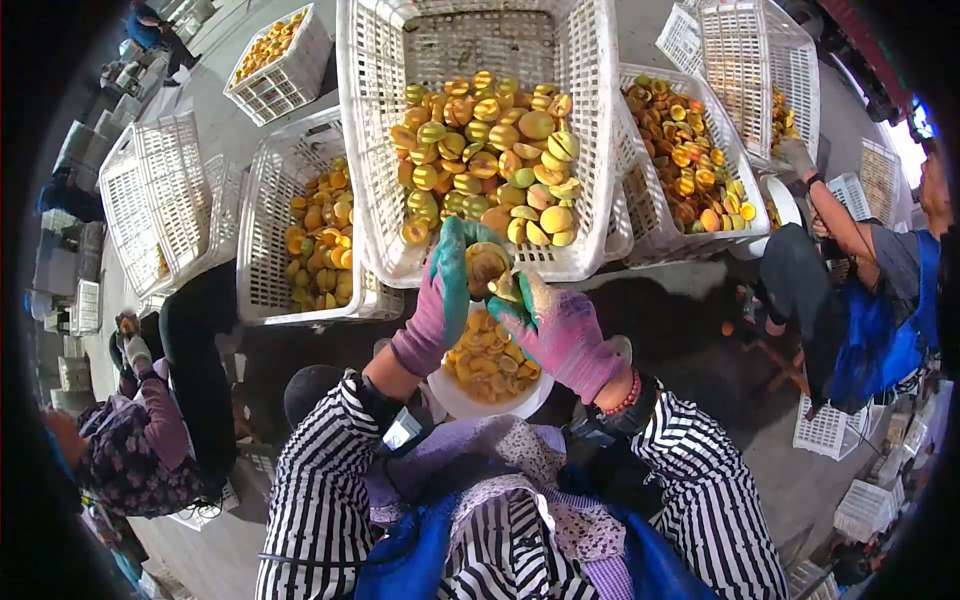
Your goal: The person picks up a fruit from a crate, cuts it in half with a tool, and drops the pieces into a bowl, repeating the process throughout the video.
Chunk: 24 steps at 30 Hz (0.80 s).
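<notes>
My left hand [449,290], in a pink and green glove, is closed around a peach half [487,266] whose brownish cut side shows. Close beside it, my right hand [560,335], gloved the same way, pinches a smaller yellowish fruit piece [508,287]; whether a tool is in those fingers too is hidden. Both hands meet over a white bowl [536,400] of yellow peach pieces [487,362]. Just beyond them, a large white plastic basket [478,22] holds many halved and whole peaches [490,140].
White baskets of fruit stand left [258,290] and right [655,235] of the big one. A stacked basket [150,200] leans farther left. Co-workers sit on the left [140,450] and right [880,290], the right one reaching toward a basket.
</notes>
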Tool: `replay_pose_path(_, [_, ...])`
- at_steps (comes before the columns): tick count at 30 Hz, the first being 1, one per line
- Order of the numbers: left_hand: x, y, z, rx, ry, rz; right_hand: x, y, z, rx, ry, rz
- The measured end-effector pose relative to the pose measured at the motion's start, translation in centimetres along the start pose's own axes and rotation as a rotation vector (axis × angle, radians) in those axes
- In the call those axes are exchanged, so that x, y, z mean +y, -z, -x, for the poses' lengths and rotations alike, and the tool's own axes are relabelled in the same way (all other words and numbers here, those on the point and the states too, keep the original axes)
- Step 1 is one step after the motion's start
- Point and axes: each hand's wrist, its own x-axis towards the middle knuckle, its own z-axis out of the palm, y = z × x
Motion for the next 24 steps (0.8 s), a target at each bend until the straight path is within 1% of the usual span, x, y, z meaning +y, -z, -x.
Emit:
replay_pose_path(3, [-0.4,-0.2,-0.2,0.052,-0.051,-0.049,0.0,-0.3,0.0,-0.007,0.013,0.052])
replay_pose_path(5, [1.0,-0.7,-0.1,0.03,0.024,0.037,-0.3,0.1,-0.1,-0.102,-0.018,0.107])
replay_pose_path(6, [1.4,-0.9,0.0,0.031,0.024,0.036,-0.4,0.3,-0.2,-0.101,-0.017,0.106])
replay_pose_path(8, [1.9,-1.0,-0.1,0.02,-0.336,-0.3,-0.5,0.5,-0.4,-0.223,-0.062,0.093])
replay_pose_path(9, [1.7,-1.0,-0.3,0.016,-0.333,-0.301,-0.3,0.3,-0.3,-0.222,-0.066,0.09])
replay_pose_path(11, [1.3,-0.8,-0.8,0.099,-0.246,-0.307,0.2,-0.1,-0.2,-0.213,-0.019,-0.043])
replay_pose_path(12, [1.5,-0.8,-0.8,0.095,-0.249,-0.305,0.4,-0.1,-0.1,-0.21,-0.021,-0.04])
replay_pose_path(14, [2.4,-0.8,-0.6,0.036,-0.079,-0.279,0.7,0.2,0.1,-0.269,0.003,-0.247])
replay_pose_path(15, [2.6,-1.0,-0.4,0.008,-0.242,-0.367,1.1,-0.1,0.3,-0.266,-0.003,-0.249])
replay_pose_path(16, [2.4,-0.8,-0.5,0.001,-0.239,-0.367,1.8,-0.7,0.5,-0.262,0.027,-0.332])
replay_pose_path(17, [1.8,-0.3,-0.6,-0.12,-0.336,-0.41,2.2,-1.1,0.8,-0.258,0.057,-0.412])
replay_pose_path(18, [1.1,0.4,-1.0,-0.243,-0.434,-0.453,2.1,-0.9,1.0,-0.253,0.052,-0.412])
replay_pose_path(19, [0.3,1.7,-2.2,-0.388,-0.413,-0.512,1.8,-0.7,1.0,-0.298,0.009,-0.366])
replay_pose_path(20, [-0.9,2.1,-2.1,-0.393,-0.411,-0.512,1.5,-0.3,1.0,-0.344,-0.034,-0.318])
replay_pose_path(21, [-1.0,1.7,-1.8,-0.259,-0.455,-0.707,1.0,0.3,0.9,-0.342,-0.037,-0.315])
replay_pose_path(22, [-0.9,1.4,-1.6,-0.116,-0.497,-0.899,0.6,1.0,0.6,-0.353,-0.14,-0.442])
replay_pose_path(23, [-0.5,1.3,-2.3,-0.123,-0.319,-0.57,0.3,1.4,0.4,-0.364,-0.242,-0.574])
replay_pose_path(24, [0.1,0.2,-2.0,-0.122,-0.322,-0.572,0.2,1.3,0.5,-0.362,-0.238,-0.573])
